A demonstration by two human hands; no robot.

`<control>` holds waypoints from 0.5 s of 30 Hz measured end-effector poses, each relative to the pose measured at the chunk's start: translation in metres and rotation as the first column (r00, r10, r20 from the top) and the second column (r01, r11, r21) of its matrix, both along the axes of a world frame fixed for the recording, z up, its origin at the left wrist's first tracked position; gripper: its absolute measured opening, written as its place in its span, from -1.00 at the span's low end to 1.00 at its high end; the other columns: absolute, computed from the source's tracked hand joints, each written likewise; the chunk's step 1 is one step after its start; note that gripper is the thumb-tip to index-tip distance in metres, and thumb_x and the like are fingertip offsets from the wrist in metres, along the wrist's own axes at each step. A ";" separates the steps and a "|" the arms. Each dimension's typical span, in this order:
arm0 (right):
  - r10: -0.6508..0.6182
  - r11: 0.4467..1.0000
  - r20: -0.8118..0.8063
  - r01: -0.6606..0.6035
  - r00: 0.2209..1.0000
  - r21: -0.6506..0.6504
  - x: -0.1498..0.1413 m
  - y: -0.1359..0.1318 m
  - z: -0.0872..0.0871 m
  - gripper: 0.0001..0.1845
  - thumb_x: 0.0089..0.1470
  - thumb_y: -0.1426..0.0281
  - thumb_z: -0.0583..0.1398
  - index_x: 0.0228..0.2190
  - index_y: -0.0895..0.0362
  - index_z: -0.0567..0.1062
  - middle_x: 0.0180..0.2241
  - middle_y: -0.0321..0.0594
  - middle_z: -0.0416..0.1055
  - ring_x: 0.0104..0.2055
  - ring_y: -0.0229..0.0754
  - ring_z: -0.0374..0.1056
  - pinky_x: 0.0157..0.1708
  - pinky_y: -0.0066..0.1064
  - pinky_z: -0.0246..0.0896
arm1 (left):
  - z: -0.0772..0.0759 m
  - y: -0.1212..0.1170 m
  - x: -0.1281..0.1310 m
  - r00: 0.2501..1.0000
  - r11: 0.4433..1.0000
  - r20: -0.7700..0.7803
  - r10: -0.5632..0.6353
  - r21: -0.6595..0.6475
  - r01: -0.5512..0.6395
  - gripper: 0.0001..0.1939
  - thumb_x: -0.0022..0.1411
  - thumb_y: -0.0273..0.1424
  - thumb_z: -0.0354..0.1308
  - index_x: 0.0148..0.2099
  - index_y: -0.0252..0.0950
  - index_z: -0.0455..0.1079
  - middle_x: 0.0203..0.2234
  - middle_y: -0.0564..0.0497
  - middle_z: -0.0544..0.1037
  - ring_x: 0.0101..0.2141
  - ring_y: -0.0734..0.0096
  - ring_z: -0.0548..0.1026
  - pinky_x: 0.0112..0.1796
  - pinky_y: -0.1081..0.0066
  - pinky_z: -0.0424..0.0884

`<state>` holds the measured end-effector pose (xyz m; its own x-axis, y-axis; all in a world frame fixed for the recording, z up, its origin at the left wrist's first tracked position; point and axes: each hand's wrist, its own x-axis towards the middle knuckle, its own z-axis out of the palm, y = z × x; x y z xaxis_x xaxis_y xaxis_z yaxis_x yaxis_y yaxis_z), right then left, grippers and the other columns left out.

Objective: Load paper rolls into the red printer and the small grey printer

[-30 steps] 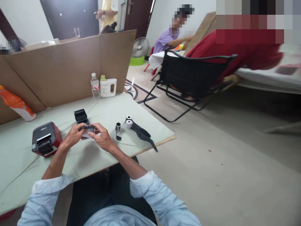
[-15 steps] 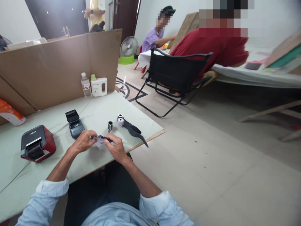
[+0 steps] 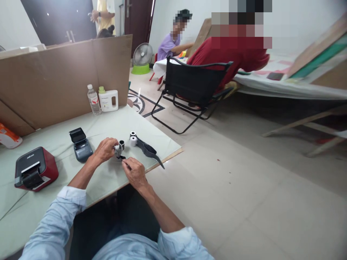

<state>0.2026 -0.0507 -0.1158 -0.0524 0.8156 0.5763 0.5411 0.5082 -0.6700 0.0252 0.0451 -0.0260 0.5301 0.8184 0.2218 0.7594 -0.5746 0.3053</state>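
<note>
My left hand (image 3: 105,149) is closed around a small white paper roll (image 3: 118,148) with a dark wrapper, just above the pale green table (image 3: 114,124). My right hand (image 3: 135,172) pinches the dark strip (image 3: 123,158) that trails from that roll and holds it a little apart from the left hand. A small dark printer with its lid up (image 3: 80,144) lies just left of my left hand. Behind my hands stand a small roll (image 3: 121,144), two white rolls (image 3: 132,139) and a crumpled black wrapper (image 3: 148,150).
A red and black label printer (image 3: 34,168) sits at the table's left. A water bottle (image 3: 93,99) and a white jug (image 3: 108,99) stand by the cardboard screen (image 3: 62,79). Right of the table are a black folding chair (image 3: 189,86), a seated person in red (image 3: 230,54) and tiled floor.
The view has swung right. My hands have drawn apart, the right one pulling the dark strip off the roll held by the left.
</note>
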 end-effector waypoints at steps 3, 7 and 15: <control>0.001 1.000 0.004 -0.001 1.000 -0.001 0.000 0.001 -0.001 -0.71 0.38 0.39 0.13 -0.29 0.06 0.65 -0.42 -0.18 0.50 -0.33 -0.12 0.42 -0.26 -0.33 0.30 | 0.000 0.001 -0.001 1.000 1.000 -0.016 -0.001 -0.009 0.000 -0.61 0.09 -0.65 0.09 -0.10 -0.21 0.55 -0.21 -0.08 0.65 -0.11 0.14 0.57 -0.02 0.21 0.47; 0.016 1.000 -0.014 -0.017 1.000 -0.025 0.002 -0.001 0.002 -0.72 0.36 0.39 0.13 -0.27 0.06 0.65 -0.39 -0.16 0.54 -0.31 -0.11 0.45 -0.23 -0.31 0.36 | -0.001 0.002 -0.004 1.000 0.999 0.020 -0.016 -0.028 0.016 -0.55 0.04 -0.64 0.11 -0.06 -0.19 0.55 -0.17 -0.07 0.65 -0.09 0.15 0.56 0.01 0.22 0.48; -0.013 1.000 -0.122 0.011 0.992 -0.019 0.018 -0.004 0.005 -0.75 0.36 0.34 0.14 -0.23 0.08 0.64 -0.39 -0.17 0.52 -0.32 -0.12 0.46 -0.22 -0.29 0.40 | 0.004 0.001 -0.009 0.996 0.998 0.081 -0.041 -0.049 0.045 -0.49 0.01 -0.65 0.08 -0.01 -0.22 0.54 -0.12 -0.08 0.63 -0.16 0.22 0.57 -0.07 0.30 0.50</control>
